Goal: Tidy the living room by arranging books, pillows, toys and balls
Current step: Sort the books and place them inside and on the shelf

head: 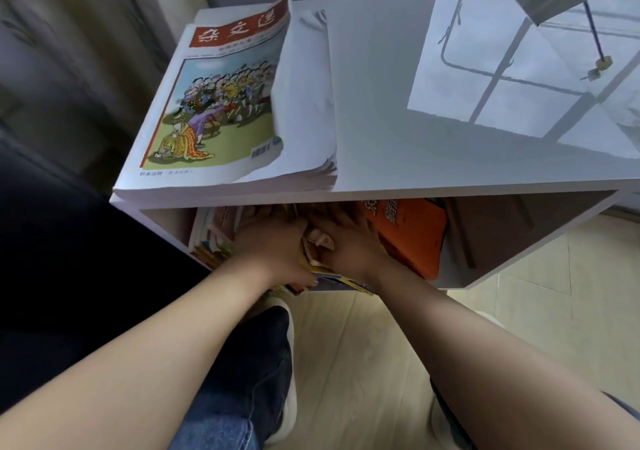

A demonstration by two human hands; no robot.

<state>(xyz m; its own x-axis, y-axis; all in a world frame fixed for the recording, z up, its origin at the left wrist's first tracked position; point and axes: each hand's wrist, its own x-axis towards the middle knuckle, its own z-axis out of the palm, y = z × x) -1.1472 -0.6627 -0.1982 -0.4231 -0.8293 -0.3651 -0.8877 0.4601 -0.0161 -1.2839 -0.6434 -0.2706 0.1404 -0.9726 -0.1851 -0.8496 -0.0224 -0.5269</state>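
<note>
Head camera looked down on a white cabinet (450, 186) with an open compartment below its glossy top. We had both hands inside that compartment. Our left hand (273, 248) was closed around the near edge of a thin yellow-edged booklet (332, 274), thumb under its lower corner, and our right hand (349, 241) pressed against the same bundle from the other side, fingers bent over the papers; how firmly the right one gripped we could not tell, since the fingertips were in shadow. The booklet jutted slightly out past the front lip of the compartment. Just to its right an orange book (412, 234) leaned tilted inside the compartment, touching our right hand. To the left, a stack of thin colourful books (211, 238) stood upright against the compartment's left wall.

On the cabinet top, at its left end, lay a thick pile of magazines (304, 110); the uppermost magazine (218, 103) showed a red title band and a cartoon crowd on grass, its cover curling up along the right edge. The rest of the top mirrored a window frame. Below, our jeans-clad leg (242, 380) rested over the pale tiled floor (363, 363).
</note>
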